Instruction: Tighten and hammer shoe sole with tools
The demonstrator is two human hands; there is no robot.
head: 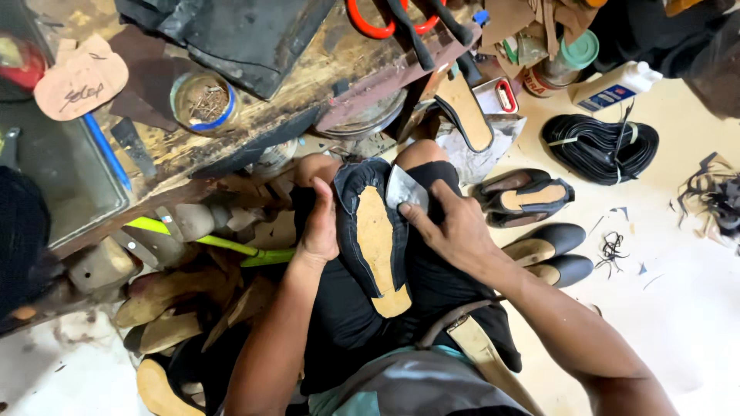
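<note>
A black shoe upper (375, 235) with a tan insole facing up rests sole-up on my lap. My left hand (319, 225) grips its left edge, thumb along the rim. My right hand (451, 227) holds a flat grey metal blade (405, 190) pressed against the shoe's right edge near the toe.
A worn wooden workbench (308, 85) holds a tin of nails (204, 102) and red-handled pliers (378, 19). Several black shoes (532, 199) lie on the floor at right, with a coil of black strip (600, 146), a white glue bottle (614, 86) and wooden lasts (166, 308) at left.
</note>
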